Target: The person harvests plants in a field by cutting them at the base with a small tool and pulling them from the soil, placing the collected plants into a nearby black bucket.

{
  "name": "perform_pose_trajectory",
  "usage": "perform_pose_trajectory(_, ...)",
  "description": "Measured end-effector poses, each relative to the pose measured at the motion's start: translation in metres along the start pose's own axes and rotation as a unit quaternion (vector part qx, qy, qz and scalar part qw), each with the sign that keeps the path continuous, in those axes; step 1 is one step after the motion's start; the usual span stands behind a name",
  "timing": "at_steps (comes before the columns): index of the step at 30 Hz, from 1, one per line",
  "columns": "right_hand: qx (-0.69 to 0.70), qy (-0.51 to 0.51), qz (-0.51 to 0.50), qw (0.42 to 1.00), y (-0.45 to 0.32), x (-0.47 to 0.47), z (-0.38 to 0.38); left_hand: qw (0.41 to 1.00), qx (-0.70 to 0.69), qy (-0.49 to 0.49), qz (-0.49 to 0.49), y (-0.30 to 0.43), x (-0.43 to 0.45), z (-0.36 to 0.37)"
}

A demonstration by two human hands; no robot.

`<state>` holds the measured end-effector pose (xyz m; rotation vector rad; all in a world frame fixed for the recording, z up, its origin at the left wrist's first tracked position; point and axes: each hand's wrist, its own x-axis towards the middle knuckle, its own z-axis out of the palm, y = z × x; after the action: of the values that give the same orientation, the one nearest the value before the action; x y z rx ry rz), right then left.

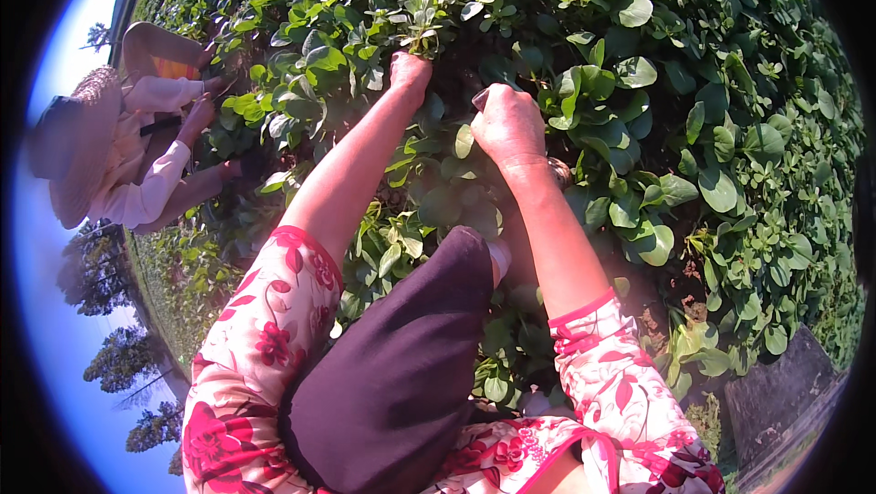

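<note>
My left hand [410, 75] is closed in a fist around the stems of a narrow-leaved plant [423, 18], whose leafy tops stick out above the fingers. Just to the right and a little lower, my right hand [510, 123] grips a small dark tool [480, 98]. Only the tool's end shows beside the thumb; the rest is hidden by the hand, so its kind cannot be told. Broad-leaved green plants [633, 73] grow close around both fists. Dark shaded soil [462, 76] shows between the hands.
My bent knee in dark trousers [404, 364] rises between my arms. A co-worker in a wide-brimmed straw hat [92, 131] crouches at the left, both hands low among the plants. Bare reddish soil [694, 282] shows at right. A grey slab [777, 388] stands at lower right.
</note>
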<state>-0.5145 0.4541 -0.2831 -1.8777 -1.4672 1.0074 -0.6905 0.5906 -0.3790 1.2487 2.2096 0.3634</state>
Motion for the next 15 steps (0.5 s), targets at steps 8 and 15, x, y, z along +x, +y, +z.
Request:
perform_pose_trajectory(8, -0.058, -0.035, -0.049, 0.997, 0.004, 0.055, 0.041, 0.982, 0.141, -0.001, 0.128, 0.011, 0.058, -0.012)
perform_pose_trajectory(15, -0.006, 0.022, -0.033, 0.999, 0.014, -0.014, 0.008, 0.833, -0.481, -0.259, -0.089, 0.036, 0.012, -0.112)
